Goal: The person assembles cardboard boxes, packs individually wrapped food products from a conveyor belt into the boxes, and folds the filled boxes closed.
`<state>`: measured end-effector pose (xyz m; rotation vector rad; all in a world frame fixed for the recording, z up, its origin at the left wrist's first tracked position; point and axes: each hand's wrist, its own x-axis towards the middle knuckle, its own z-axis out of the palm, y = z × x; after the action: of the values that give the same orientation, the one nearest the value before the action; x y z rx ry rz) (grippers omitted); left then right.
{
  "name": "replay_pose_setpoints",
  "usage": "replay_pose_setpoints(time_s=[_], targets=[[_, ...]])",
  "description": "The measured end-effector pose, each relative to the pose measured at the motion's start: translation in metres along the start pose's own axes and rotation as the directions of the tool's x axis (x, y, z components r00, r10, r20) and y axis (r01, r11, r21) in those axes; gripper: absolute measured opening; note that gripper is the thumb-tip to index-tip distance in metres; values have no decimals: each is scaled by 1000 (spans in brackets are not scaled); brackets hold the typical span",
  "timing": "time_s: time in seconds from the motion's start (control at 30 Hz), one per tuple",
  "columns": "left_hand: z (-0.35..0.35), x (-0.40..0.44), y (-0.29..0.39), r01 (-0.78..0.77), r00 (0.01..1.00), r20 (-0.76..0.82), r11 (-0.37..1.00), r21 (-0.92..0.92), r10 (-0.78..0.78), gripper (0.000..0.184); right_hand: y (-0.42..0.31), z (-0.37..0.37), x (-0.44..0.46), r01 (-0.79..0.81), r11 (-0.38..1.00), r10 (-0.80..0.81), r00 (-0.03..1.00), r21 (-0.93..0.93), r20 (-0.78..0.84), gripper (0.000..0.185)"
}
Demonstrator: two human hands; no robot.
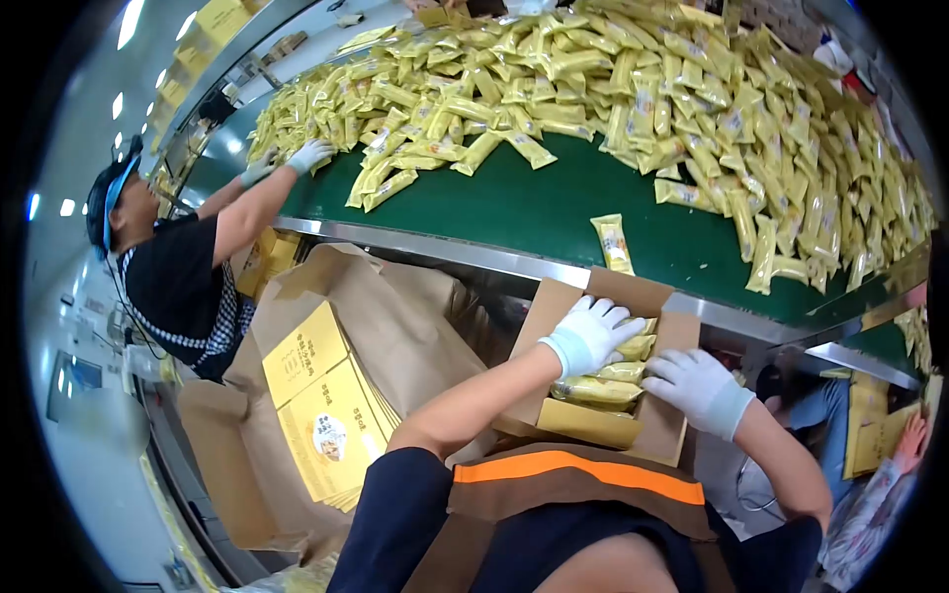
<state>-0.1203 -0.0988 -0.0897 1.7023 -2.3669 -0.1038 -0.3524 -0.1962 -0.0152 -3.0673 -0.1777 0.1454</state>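
Your left hand [591, 336] presses packets [605, 383] inside the box [556, 420], fingers slightly spread. Your right hand [695, 388] is at the box's right side, fingers loosely bent.

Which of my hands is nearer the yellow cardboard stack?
Left. Your left hand is right of the yellow cardboard stack, over the open carton; your right hand is farther, by the carton's right wall.
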Motion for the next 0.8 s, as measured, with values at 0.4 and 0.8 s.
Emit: replay_pose_setpoints(time_s=[0.4, 0.8], targets=[[-43, -31, -60, 112, 664, -81, 206, -972, -744, 33, -17, -35, 3, -60, 996, 66, 992, 62, -110, 25], [-55, 42, -109, 135, 956, 243, 983, 127, -162, 76, 110, -415, 14, -674, 662, 164, 556, -327, -815, 41]])
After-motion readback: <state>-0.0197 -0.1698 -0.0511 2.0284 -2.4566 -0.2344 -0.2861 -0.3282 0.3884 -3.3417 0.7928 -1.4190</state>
